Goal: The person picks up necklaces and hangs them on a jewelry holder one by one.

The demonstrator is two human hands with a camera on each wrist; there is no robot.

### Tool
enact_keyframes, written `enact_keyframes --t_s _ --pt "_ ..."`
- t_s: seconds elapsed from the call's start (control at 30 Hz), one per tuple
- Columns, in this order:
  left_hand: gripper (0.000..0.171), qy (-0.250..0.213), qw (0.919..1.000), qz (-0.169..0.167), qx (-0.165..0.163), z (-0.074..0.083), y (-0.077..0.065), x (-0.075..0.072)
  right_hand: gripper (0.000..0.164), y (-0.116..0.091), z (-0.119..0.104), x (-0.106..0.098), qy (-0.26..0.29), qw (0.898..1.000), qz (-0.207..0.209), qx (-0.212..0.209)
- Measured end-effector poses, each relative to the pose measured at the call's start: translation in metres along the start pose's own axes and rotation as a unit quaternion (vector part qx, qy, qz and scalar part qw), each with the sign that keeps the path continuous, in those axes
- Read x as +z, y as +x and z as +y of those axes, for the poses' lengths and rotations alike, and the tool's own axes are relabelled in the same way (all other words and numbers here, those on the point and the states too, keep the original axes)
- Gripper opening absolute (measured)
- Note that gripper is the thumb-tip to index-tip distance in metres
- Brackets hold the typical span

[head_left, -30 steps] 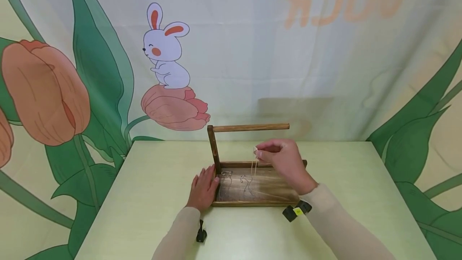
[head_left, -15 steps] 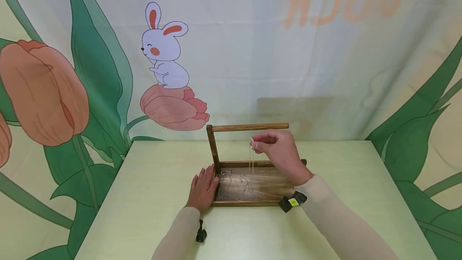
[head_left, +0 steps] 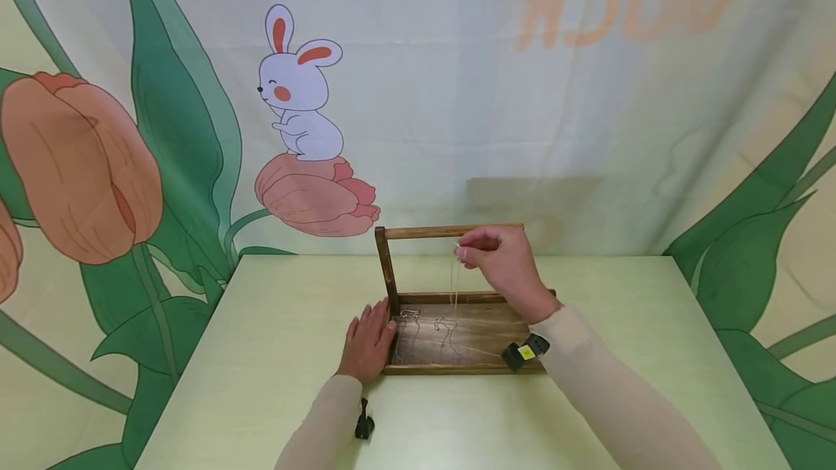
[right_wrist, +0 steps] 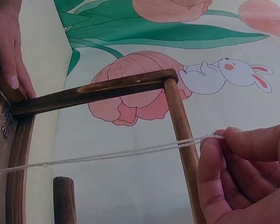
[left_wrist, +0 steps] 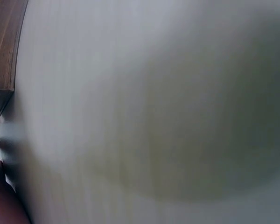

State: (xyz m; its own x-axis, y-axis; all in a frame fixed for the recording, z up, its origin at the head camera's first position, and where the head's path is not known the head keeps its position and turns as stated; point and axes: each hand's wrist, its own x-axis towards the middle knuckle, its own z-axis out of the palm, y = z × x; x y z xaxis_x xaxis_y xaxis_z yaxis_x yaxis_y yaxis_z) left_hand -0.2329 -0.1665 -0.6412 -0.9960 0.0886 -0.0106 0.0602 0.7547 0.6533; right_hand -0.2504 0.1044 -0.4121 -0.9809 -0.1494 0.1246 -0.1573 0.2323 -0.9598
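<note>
Between thumb and fingertips, my right hand (head_left: 506,263) pinches a thin silver chain necklace (right_wrist: 107,154), whose doubled strands hang down over a wooden tray (head_left: 483,368). The tray carries an upright post (head_left: 386,267) at its left and a horizontal bar (head_left: 431,231) on top. In the head view the right hand is just in front of this bar. Two more fine chains (head_left: 446,336) lie on the tray floor. My left hand (head_left: 367,343) rests against the tray's left side with its fingers extended; the left wrist view shows only a dark edge of it.
A pale table (head_left: 287,325) bears the tray. Behind it hangs a curtain (head_left: 418,93) printed with a rabbit and tulips. A short wooden peg (right_wrist: 64,200) stands up in the right wrist view, below the chain.
My right hand has risen and shifted slightly left, lifting the chain higher above the tray and up to the bar. The left hand stays where it was.
</note>
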Motion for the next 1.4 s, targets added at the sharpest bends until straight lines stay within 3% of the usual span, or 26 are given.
enact_keyframes --t_s 0.43,1.4 --pt "0.060 -0.004 1.0000 0.004 0.000 -0.001 0.001 0.001 0.014 0.010 0.006 -0.006 -0.011 1.000 0.014 0.018" --pt "0.059 0.009 0.9998 0.015 0.009 -0.003 0.001 0.001 0.019 0.012 0.004 -0.033 0.023 0.999 0.049 0.000"
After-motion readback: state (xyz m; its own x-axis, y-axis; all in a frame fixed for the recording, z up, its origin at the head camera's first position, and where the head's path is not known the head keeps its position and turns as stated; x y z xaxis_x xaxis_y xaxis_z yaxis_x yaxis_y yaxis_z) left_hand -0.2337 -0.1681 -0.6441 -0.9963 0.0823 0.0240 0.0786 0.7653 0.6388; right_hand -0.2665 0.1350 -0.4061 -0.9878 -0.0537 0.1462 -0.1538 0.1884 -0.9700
